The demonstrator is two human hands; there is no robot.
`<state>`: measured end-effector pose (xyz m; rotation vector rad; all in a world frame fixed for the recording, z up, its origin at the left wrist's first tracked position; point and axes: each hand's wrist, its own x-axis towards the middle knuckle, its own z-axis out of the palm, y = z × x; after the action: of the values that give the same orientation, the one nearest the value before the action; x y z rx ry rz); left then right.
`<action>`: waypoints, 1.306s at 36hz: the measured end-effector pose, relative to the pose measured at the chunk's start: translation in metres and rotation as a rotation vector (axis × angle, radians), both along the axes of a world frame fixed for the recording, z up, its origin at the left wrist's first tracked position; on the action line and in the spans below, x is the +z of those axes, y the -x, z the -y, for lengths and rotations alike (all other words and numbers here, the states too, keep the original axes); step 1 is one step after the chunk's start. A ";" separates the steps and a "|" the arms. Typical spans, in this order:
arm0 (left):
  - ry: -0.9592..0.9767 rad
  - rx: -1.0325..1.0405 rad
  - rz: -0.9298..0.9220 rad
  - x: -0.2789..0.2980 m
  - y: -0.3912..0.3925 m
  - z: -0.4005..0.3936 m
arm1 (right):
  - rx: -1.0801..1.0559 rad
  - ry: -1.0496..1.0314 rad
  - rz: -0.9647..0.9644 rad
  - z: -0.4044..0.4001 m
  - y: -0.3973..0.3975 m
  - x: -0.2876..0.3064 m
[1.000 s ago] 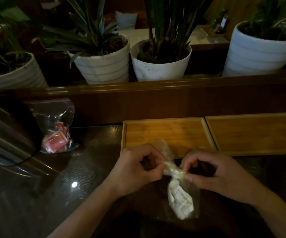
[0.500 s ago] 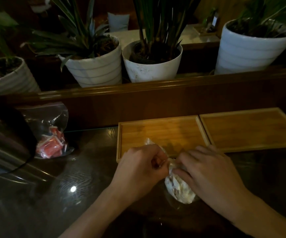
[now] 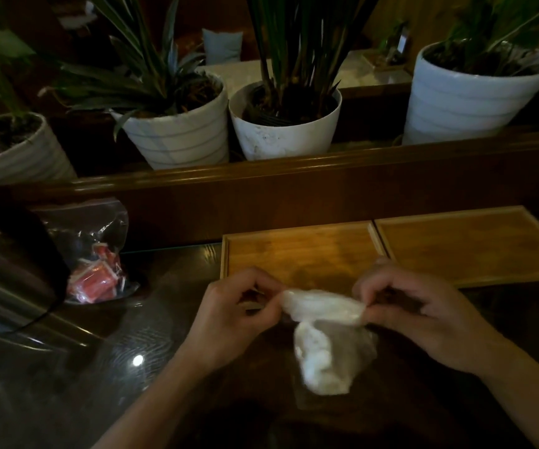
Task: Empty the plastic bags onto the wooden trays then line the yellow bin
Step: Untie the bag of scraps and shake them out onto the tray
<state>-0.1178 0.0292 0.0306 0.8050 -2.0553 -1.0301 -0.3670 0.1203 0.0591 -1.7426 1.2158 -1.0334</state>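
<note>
A clear plastic bag of white pieces (image 3: 326, 358) hangs above the dark glossy table, just in front of the left wooden tray (image 3: 297, 251). My left hand (image 3: 232, 315) pinches the left side of the bag's mouth and my right hand (image 3: 420, 312) pinches the right side, and the mouth is stretched wide between them. A second wooden tray (image 3: 469, 244) lies beside the first, to its right; both are bare. Another clear bag with red packets (image 3: 94, 273) leans at the back left of the table. No yellow bin is in view.
A dark curved object (image 3: 12, 270) fills the left edge beside the red-packet bag. A wooden ledge (image 3: 294, 176) runs behind the trays, with several white plant pots (image 3: 180, 137) standing behind it.
My hands were close together at the bag's twisted neck; now they have moved apart and the mouth is pulled open. The bag has lifted slightly off the table.
</note>
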 end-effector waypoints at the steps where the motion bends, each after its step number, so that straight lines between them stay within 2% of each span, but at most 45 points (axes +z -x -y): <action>1: -0.033 0.014 -0.029 0.000 -0.002 0.001 | -0.004 -0.040 0.111 -0.002 0.003 -0.001; 5: -0.067 0.035 -0.068 0.004 -0.002 -0.002 | -0.115 -0.151 0.284 0.001 0.007 -0.007; 12: 0.027 -0.059 -0.141 0.005 0.005 -0.003 | -0.224 -0.275 0.635 0.014 0.004 -0.014; 19: -0.068 -0.107 -0.232 0.004 0.016 -0.009 | -0.382 -0.400 0.900 0.028 -0.010 -0.007; 23: -0.103 -0.104 -0.209 -0.001 0.020 -0.013 | -0.344 -0.426 1.000 0.036 -0.017 -0.004; 30: -0.301 -0.051 -0.278 -0.004 0.026 -0.021 | -0.286 -0.412 0.894 0.037 -0.034 -0.003; 35: -0.626 0.027 -0.427 0.006 0.030 -0.025 | -0.229 -0.359 0.946 0.039 -0.039 0.008; 37: -0.715 0.059 -0.380 0.010 0.032 -0.025 | -0.198 -0.323 0.967 0.039 -0.042 0.011; 41: -0.670 0.024 -0.230 0.012 0.036 -0.024 | -0.129 -0.289 0.950 0.039 -0.046 0.017; 43: -0.623 0.031 -0.195 0.011 0.035 -0.022 | -0.114 -0.283 0.831 0.036 -0.046 0.018; 47: -0.587 0.034 -0.210 0.011 0.030 -0.016 | -0.063 -0.374 0.406 0.028 -0.040 0.013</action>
<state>-0.1477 0.0450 0.0415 0.9620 -1.5658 -1.6565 -0.3274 0.0927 0.0717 -1.1488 1.1195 -1.0542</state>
